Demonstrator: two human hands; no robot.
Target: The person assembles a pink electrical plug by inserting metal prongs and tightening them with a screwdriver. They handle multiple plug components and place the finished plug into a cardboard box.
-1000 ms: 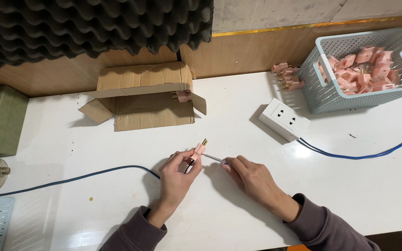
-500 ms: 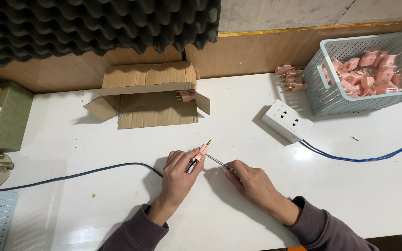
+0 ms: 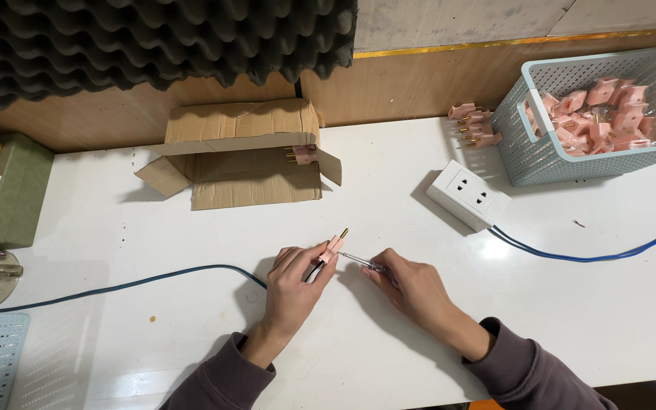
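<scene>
My left hand [image 3: 294, 285] grips a small pink plug [image 3: 335, 246] with brass pins pointing up and away, held just above the white table [image 3: 191, 334]. A dark blue cable [image 3: 130, 282] runs from that hand off to the left. My right hand [image 3: 408, 285] holds a thin screwdriver [image 3: 358, 260] with a clear handle, its tip set against the side of the plug. Both hands meet near the middle of the table.
An open cardboard box [image 3: 244, 152] lies on its side at the back with a pink plug [image 3: 303, 156] at its mouth. A white socket block [image 3: 468, 194] with a blue cable [image 3: 586, 257] sits right. A pale blue basket [image 3: 529, 140] holds several pink plugs; more plugs [image 3: 472, 125] lie beside it.
The hands have stayed together at the table's middle; the plug has tilted slightly and the screwdriver stays pressed at it. The view has shifted a little.
</scene>
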